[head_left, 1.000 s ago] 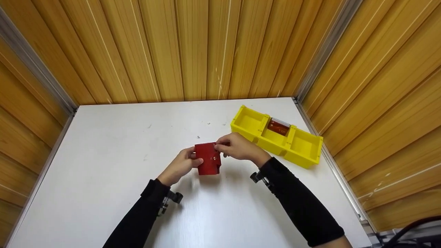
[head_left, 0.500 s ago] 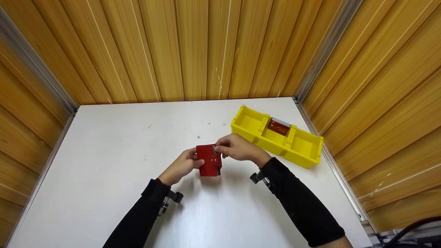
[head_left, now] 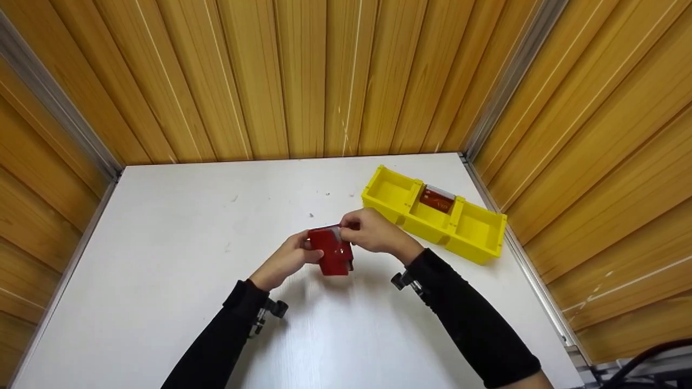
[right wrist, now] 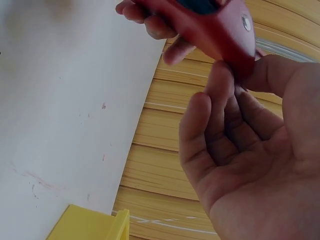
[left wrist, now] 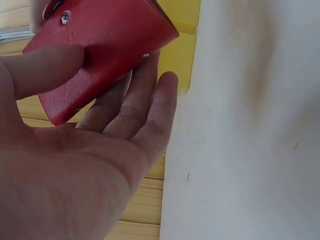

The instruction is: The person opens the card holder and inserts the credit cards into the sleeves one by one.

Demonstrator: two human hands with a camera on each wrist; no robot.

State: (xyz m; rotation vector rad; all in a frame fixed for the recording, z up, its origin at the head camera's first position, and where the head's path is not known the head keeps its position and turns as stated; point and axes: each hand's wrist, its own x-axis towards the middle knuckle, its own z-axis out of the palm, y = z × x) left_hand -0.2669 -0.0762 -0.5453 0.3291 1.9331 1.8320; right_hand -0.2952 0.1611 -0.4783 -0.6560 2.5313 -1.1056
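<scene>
A small red leather card holder (head_left: 331,260) with metal snaps is held over the white table, in front of the yellow bin. My left hand (head_left: 285,260) grips its left side, thumb across the red face and fingers behind, as the left wrist view shows. With thumb and index finger, my right hand (head_left: 372,232) pinches the holder's upper right corner, where a pale patch shows beside the fingertips. From the right wrist view, the red leather (right wrist: 225,37) bulges near a snap, with something dark inside its opening. The right hand's other fingers curl loosely below the pinch.
A yellow bin (head_left: 466,246) with three compartments stands at the right of the white table (head_left: 162,243). A dark red card-like piece (head_left: 437,199) leans in its middle compartment. Wood-panelled walls (head_left: 303,81) enclose the back and sides. Black cables lie at the lower right corner.
The card holder has shifted slightly right and tilted, its lower end swinging right. More of the pale patch shows at its upper right corner. Both hands keep their hold.
</scene>
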